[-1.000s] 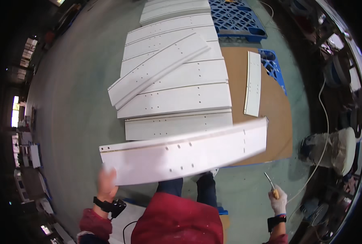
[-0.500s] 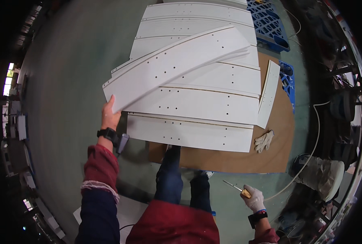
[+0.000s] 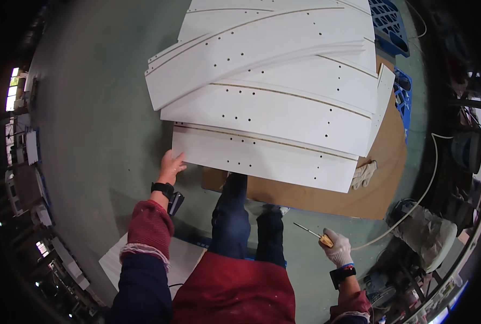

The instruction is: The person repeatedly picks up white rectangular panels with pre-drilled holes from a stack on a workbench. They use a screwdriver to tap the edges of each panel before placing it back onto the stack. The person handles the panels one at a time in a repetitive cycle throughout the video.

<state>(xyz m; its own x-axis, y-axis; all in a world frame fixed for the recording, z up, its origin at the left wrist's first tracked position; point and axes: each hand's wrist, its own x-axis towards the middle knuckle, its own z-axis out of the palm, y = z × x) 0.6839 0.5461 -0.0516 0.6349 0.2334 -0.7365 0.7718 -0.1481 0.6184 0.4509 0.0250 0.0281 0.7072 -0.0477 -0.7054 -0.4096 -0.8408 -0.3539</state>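
White drilled panel (image 3: 265, 156), at the panel stack's (image 3: 284, 108) near side: long axis runs rightward from the nearer left hand (image 3: 171, 166), fingers part-spread at its end, contact unclear. Gloved right hand (image 3: 338, 251) grips a screwdriver (image 3: 326, 241).

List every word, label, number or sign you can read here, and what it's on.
None can be read.
Long white flat boards with small dark holes: no lettering visible.
Yellow-handled metal tool in the white-gloved right hand: none readable.
Dark clutter at right: too small and blurred to tell.
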